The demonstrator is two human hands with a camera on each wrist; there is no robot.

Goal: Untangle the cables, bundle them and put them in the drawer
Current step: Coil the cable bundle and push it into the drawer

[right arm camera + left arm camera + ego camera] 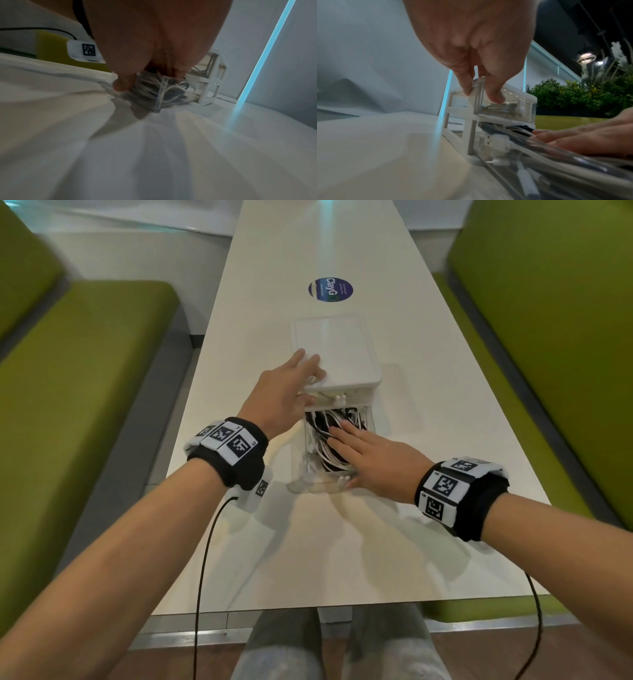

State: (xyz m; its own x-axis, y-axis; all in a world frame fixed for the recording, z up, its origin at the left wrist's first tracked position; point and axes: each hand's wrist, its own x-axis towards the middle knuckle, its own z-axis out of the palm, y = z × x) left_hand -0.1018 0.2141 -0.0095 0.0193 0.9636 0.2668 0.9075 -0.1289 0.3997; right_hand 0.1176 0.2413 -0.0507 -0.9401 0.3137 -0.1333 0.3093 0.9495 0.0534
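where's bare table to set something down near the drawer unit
Free: the table between the pulled-out drawer and the near edge, the strip right of the drawer unit, and past the round sticker. Crowded: the drawer, full of cables under the right hand; left hand grips the unit.

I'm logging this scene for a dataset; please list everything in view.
Table: 1, white, long, before the person.
Benches: 2, green, flanking the table.
Drawer unit: 1, white, mid-table.
Lower drawer: 1, clear, pulled out toward the person.
Cables: several, white and black, in the lower drawer.
Sticker: 1, round blue, beyond the drawer unit.
Wristbands: 2, black with marker tags, one per wrist.
Left hand: 1, holds the drawer unit's near corner.
Right hand: 1, flat on the cables.
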